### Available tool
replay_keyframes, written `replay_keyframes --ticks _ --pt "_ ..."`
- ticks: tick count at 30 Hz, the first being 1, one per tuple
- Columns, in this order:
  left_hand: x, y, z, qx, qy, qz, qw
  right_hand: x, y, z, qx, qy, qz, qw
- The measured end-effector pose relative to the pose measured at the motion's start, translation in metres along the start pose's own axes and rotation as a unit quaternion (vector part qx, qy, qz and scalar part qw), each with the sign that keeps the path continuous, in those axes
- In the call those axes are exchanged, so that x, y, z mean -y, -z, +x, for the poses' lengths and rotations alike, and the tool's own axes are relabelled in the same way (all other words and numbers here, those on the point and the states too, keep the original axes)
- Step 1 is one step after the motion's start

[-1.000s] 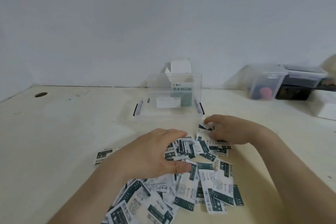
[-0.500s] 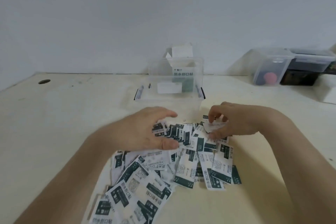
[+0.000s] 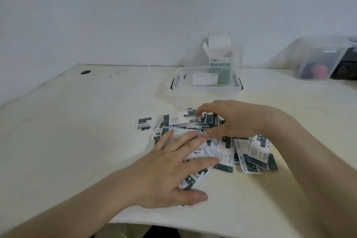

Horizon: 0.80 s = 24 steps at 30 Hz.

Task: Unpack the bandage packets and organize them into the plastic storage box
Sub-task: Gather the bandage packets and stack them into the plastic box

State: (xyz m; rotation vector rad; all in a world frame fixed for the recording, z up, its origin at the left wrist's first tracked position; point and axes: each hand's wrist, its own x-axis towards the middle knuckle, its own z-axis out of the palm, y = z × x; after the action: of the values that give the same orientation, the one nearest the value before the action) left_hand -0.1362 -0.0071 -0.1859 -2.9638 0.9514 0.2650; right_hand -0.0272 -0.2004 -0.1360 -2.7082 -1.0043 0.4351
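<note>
White packets (image 3: 222,152) now bunch mid-table; right hand (image 3: 231,120) clenches a stack, left hand (image 3: 173,168), moved down, lies flat, box (image 3: 206,91) unfilled.

Carton (image 3: 220,64) behind clear box: "防水创口贴". Same characters on loose packets (image 3: 249,162); finer print unreadable.

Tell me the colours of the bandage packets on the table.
White with dark green blocks and print, clearest on the packets in the head view.
</note>
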Motion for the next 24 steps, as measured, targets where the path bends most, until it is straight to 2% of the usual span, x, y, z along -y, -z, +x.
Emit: replay_keyframes --ticks 5,9,12,14,17,22,24 --pt "0.024 0.003 0.019 -0.094 -0.014 0.059 0.994 -0.007 0.004 0.003 -0.035 -0.031 -0.007 0.999" --pt "0.035 0.010 0.033 -0.121 0.010 0.055 0.991 -0.013 0.014 0.002 -0.026 -0.069 -0.027 0.997" --pt "0.043 0.021 0.038 -0.128 0.038 -0.071 0.988 -0.017 0.023 0.002 -0.004 -0.093 -0.001 0.996" --pt "0.049 0.035 0.045 -0.171 0.055 -0.181 0.967 -0.020 0.023 0.002 -0.003 -0.099 0.032 0.995" --pt "0.057 0.058 0.063 -0.225 0.102 -0.219 0.944 -0.023 0.021 0.000 -0.024 -0.091 0.070 0.993" --pt "0.037 0.063 0.082 -0.186 0.078 -0.216 0.955 -0.027 0.020 -0.010 -0.117 -0.040 0.191 0.974" --pt "0.032 0.055 0.086 -0.189 0.062 -0.180 0.963 -0.026 0.017 -0.008 -0.157 -0.015 0.233 0.960"
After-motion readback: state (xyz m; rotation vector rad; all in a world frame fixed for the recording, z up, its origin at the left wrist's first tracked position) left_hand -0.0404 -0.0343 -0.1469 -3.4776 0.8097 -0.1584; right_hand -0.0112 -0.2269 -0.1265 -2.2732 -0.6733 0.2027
